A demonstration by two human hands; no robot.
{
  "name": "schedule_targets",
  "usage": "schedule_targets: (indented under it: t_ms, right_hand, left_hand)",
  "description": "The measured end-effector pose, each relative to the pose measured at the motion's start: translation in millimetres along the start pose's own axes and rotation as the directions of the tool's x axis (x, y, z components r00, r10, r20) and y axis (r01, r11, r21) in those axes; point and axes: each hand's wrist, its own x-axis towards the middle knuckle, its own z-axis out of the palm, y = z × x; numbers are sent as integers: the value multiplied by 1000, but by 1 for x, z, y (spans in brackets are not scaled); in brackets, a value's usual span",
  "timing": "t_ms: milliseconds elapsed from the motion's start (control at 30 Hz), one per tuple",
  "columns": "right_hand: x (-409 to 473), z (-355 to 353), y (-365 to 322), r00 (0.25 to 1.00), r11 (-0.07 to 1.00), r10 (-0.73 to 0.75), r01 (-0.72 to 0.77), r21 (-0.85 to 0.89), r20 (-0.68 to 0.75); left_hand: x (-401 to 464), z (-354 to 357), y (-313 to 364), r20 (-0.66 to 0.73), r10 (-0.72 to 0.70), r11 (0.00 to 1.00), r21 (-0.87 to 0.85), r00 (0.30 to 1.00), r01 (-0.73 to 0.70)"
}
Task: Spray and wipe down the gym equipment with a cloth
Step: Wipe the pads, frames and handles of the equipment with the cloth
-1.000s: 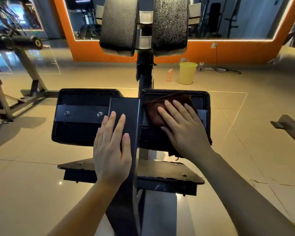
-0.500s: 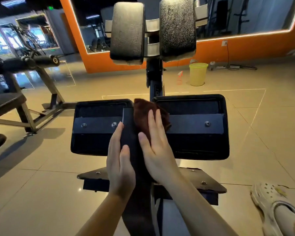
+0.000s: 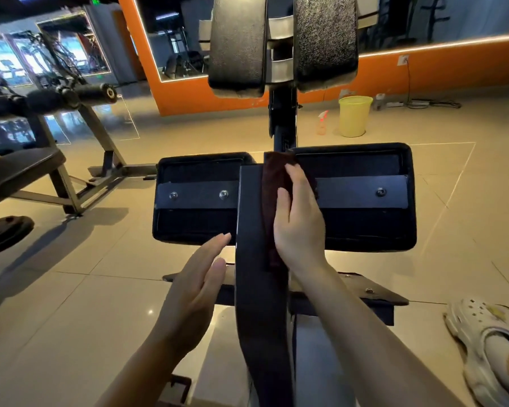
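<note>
I've got the cloth dead centre here, a dark brown rag draped along the right edge of the machine's central beam, running from the top end of the beam, between the two black pads, down toward me. It looks soft and limp, light as anything, the sort of thing that bunches and slides unless it's pinned flat, so I reckon palm pressure beats pinching it. The beam under it is stiff painted metal, smooth, probably a bit slick once sprayed.

My right hand lies on the cloth with the palm turned in against the beam's right side, thumb on the beam's top face, fingers stretched forward and straight: that grip is flat and pressing, not curled round anything. The forearm comes in from lower right, wrist fairly straight, lined up along the beam.

My left hand is just beside the beam on its left, off the metal as far as I can tell, fingers extended and loosely together, palm facing the beam, holding nothing. Its grip is relaxed and empty.

The spray bottle stands well away on the floor beside the yellow bin, past the upright back pads.
</note>
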Motion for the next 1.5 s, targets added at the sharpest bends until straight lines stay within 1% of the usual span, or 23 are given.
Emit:
schedule_targets:
  t_ms: [67, 133, 167, 233, 267, 300, 333, 400, 500, 533, 633, 700, 800, 833, 900, 1033, 1100, 1167, 1200, 1267, 1333, 1433, 1500]
  right_hand:
    - [10, 3, -1, 1000, 1000, -23, 23, -19, -13]
    - [5, 4, -1, 1000, 1000, -5, 4, 23, 27]
    - [-3, 4, 0, 999, 999, 12, -14, 47, 43]
    - [-27, 3, 6, 997, 994, 63, -66, 85, 45]
    - [-44, 3, 9, 995, 992, 90, -93, 83, 43]
    - [-64, 5, 13, 993, 991, 109, -112, 71, 43]
    - [-84, 6, 16, 992, 990, 121, -124, 67, 46]
    - [-118, 9, 21, 989, 985, 143, -146, 90, 47]
    - [-136, 8, 20, 989, 989, 134, -137, 57, 57]
    - [-133, 6, 18, 991, 991, 119, -122, 52, 65]
    - [-97, -1, 11, 992, 996, 86, -87, 6, 95]
    - [-57, -3, 7, 995, 998, 57, -54, -41, 87]
    - [-5, 0, -3, 1000, 999, 24, -24, -43, 2]
    - [1, 4, -4, 999, 999, 19, -20, -42, -30]
    - [-2, 12, 0, 998, 999, 10, -13, -38, -62]
    - [-54, 21, 17, 999, 999, 34, -34, -13, 0]
    - [-92, 24, 24, 999, 998, 50, -50, 46, 2]
    - [-132, 28, 32, 999, 996, 46, -45, 71, -12]
    - [-150, 29, 37, 998, 996, 57, -56, 65, -11]
    - [-174, 29, 44, 996, 996, 91, -91, 25, 12]
    - [-179, 25, 46, 994, 994, 105, -105, -22, 32]
    - [-162, 19, 38, 998, 998, 62, -62, -9, 23]
    - [-128, 15, 25, 1000, 1000, 14, -14, 9, 24]
  left_hand:
    - [-1, 2, 1, 63, 48, 991, 121, 997, -55]
    - [0, 4, 0, 116, 108, 950, 280, 987, -137]
    - [1, 3, -3, 128, 151, 898, 396, 980, -190]
    - [7, 0, -19, 145, 291, 692, 650, 946, -313]
    - [9, -1, -26, 173, 306, 613, 717, 936, -332]
    - [12, -2, -30, 188, 291, 575, 749, 938, -329]
    - [13, -2, -34, 195, 277, 566, 758, 941, -324]
    - [12, 2, -34, 197, 255, 582, 751, 947, -313]
    - [10, 6, -29, 199, 216, 579, 762, 956, -289]
    - [10, 6, -26, 195, 204, 593, 755, 959, -280]
    - [11, 6, -18, 163, 190, 683, 687, 968, -249]
    - [12, 6, -16, 155, 185, 693, 679, 970, -241]
    - [11, 5, -16, 157, 266, 621, 727, 951, -294]
    - [12, 5, -17, 141, 308, 609, 731, 941, -309]
    - [15, 4, -19, 142, 335, 592, 737, 932, -325]
    - [19, 1, -22, 171, 363, 515, 783, 916, -350]
    - [19, -2, -21, 199, 346, 481, 801, 917, -356]
    - [20, -5, -17, 231, 320, 427, 831, 919, -357]
    - [20, -7, -13, 244, 295, 412, 840, 924, -354]
    - [18, -10, -4, 273, 211, 418, 843, 939, -339]
    - [15, -10, 4, 288, 134, 434, 843, 948, -317]
    - [13, -7, 8, 262, 95, 455, 847, 960, -276]
    - [12, -7, 11, 253, 91, 456, 850, 963, -266]
